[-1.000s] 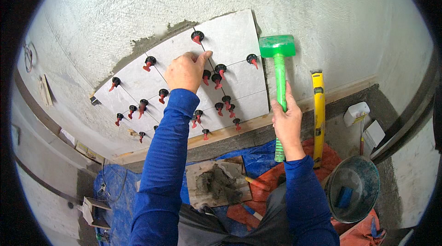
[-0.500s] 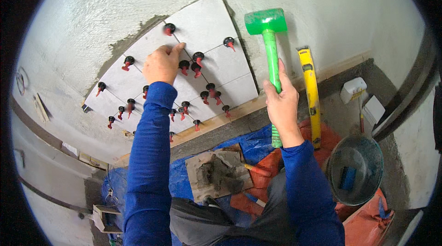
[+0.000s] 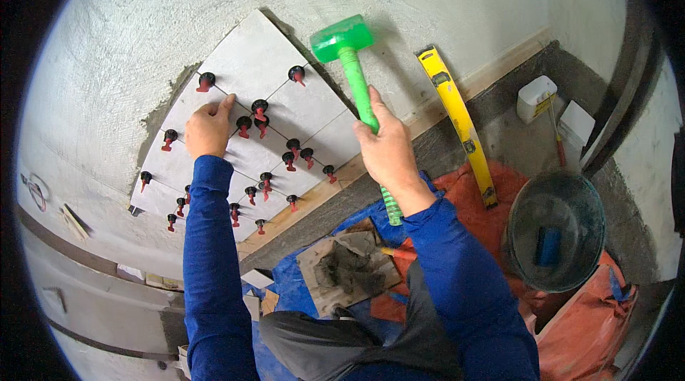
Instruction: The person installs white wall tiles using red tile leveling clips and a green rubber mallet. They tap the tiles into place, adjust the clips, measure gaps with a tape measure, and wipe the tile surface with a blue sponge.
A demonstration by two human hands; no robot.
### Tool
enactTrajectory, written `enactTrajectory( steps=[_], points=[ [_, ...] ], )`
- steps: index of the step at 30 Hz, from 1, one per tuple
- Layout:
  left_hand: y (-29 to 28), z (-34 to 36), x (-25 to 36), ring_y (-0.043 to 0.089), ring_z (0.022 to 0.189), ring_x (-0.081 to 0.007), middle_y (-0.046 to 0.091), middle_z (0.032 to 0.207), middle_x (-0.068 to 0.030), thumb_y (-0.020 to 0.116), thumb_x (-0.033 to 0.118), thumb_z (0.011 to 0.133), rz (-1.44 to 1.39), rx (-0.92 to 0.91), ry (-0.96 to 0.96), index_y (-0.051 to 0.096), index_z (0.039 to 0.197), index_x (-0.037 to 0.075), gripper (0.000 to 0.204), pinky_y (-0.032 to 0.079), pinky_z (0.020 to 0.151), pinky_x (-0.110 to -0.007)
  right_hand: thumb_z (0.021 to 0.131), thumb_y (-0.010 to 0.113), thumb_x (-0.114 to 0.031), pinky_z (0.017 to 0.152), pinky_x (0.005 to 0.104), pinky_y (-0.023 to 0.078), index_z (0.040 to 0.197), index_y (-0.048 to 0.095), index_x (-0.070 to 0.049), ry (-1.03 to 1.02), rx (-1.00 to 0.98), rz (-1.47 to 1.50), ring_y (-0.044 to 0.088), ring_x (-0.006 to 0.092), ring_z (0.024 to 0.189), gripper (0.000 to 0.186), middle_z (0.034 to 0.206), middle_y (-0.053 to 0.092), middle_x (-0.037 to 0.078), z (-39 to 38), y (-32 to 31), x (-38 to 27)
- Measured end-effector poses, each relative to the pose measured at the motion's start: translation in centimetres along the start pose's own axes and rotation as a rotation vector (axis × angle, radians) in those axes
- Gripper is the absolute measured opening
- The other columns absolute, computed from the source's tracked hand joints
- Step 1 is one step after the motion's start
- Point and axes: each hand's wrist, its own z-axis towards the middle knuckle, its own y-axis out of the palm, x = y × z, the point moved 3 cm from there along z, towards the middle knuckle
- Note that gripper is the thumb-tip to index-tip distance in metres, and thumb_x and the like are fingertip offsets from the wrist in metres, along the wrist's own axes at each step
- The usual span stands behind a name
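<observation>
Green catches us in the head view: our right hand (image 3: 389, 144) is wrapped around the mallet (image 3: 354, 75) partway down its handle, perhaps for control, its head to the right of the pale tiles (image 3: 246, 51) on the wall (image 3: 153, 46). Our left hand (image 3: 207, 130) bends over those tiles beside a joint, maybe steadying us; whether its fingertips pinch anything, we cannot tell. Red-and-black clips (image 3: 260, 108) dot the tiles' joints, presumably keeping edges flush. Farther right of the tiles stands a yellow level (image 3: 459, 120), likely within reach.

Glossy mallet head (image 3: 342, 38), smooth tiles (image 3: 250, 53), rough wall (image 3: 143, 46) (matt, like plaster).
</observation>
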Motion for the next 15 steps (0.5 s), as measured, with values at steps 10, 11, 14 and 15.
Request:
enactTrajectory(
  steps=[10, 11, 14, 15],
  points=[
    [0.2, 0.5, -0.7, 0.073, 0.091, -0.0398, 0.075, 0.089, -0.0212, 0.068, 0.065, 0.087, 0.021, -0.015, 0.056, 0.080, 0.100, 0.007, 0.060, 0.055, 0.082, -0.047, 0.092, 0.066, -0.014, 0.089, 0.0478, 0.055, 0.150, 0.049, -0.004, -0.065, 0.081, -0.023, 0.069, 0.0453, 0.104, 0.061, 0.113, 0.070, 0.031, 0.7, -1.7, -0.9],
    [0.2, 0.2, -1.0, 0.073, 0.091, -0.0406, 0.075, 0.090, -0.0224, 0.067, 0.061, 0.090, 0.016, 0.028, 0.084, 0.079, 0.100, 0.006, 0.057, 0.055, 0.081, -0.046, 0.093, 0.066, -0.014, 0.089, 0.0473, 0.055, 0.151, 0.049, -0.005, -0.061, 0.080, -0.017, 0.069, 0.0451, 0.105, 0.061, 0.115, 0.069, 0.030, 0.6, -2.9, -0.9],
    [-0.4, -1.7, -2.4, 0.069, 0.067, -0.0307, 0.071, 0.076, -0.0217, 0.067, 0.055, 0.095, -0.155, -0.045, 0.212, 0.074, 0.087, -0.002, 0.058, 0.051, 0.064, -0.041, 0.093, 0.066, -0.015, 0.093, 0.0451, 0.054, 0.149, 0.051, -0.005, -0.079, 0.201, -0.123, 0.067, 0.0445, 0.110, 0.059, 0.121, 0.068, 0.029, 0.1, -8.2, 0.3],
    [-0.7, -3.6, -3.1, 0.057, 0.058, -0.0204, 0.063, 0.065, -0.0156, 0.069, 0.045, 0.098, -0.263, -0.075, 0.230, 0.071, 0.082, -0.003, 0.050, 0.046, 0.058, -0.037, 0.093, 0.066, -0.015, 0.094, 0.0445, 0.053, 0.149, 0.051, -0.005, -0.006, 0.226, -0.164, 0.066, 0.0444, 0.112, 0.058, 0.123, 0.067, 0.029, -1.0, -10.3, 1.5]
  ],
)
